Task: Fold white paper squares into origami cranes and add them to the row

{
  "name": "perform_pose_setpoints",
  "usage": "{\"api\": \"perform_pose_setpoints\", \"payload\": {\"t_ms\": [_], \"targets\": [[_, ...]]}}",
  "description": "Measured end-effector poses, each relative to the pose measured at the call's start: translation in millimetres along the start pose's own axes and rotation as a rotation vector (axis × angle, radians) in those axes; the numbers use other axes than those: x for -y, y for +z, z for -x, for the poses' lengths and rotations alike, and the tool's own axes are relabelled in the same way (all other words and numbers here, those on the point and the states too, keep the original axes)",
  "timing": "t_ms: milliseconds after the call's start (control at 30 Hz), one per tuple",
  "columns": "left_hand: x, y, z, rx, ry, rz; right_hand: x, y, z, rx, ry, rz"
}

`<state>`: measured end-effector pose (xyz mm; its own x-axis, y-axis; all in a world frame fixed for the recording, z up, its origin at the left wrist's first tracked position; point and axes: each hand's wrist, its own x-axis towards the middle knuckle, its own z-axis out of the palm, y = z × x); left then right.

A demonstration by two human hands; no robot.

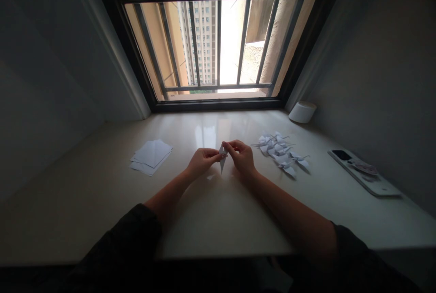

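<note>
Both hands meet over the middle of the pale desk (pixel 102 202). My left hand (pixel 201 161) pinches the left side of a small folded white paper piece (pixel 222 158), fingers closed on it. My right hand (pixel 242 155) pinches the same paper from the right, fingertips pressed together at its top. The paper's narrow point hangs down toward the desk, just above the surface. To the right of my right hand lies a cluster of several folded white paper cranes (pixel 281 153). A stack of flat white paper sheets (pixel 151 156) lies left of my left hand.
A white round container (pixel 302 112) stands at the back right corner by the barred window (pixel 218 47). A phone on a white tray-like slab (pixel 364 174) lies along the right wall. Walls close in on both sides. The desk's front edge runs under my forearms.
</note>
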<state>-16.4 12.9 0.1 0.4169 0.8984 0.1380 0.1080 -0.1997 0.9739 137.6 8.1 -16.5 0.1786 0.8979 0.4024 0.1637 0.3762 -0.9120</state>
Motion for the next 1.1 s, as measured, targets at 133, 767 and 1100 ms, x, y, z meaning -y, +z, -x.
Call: {"api": "perform_pose_setpoints", "payload": {"t_ms": [133, 767, 1100], "targets": [[-1, 1.5, 0, -0.035, -0.015, 0.004, -2, 1, -1, 0.011, 0.046, -0.045], [0, 3.2, 2, -0.119, -0.041, 0.010, -4, 1, -3, 0.080, 0.180, -0.165], [6, 0.4, -2, -0.430, -0.042, 0.158, -12, 1, 0, 0.254, 0.205, -0.039]]}}
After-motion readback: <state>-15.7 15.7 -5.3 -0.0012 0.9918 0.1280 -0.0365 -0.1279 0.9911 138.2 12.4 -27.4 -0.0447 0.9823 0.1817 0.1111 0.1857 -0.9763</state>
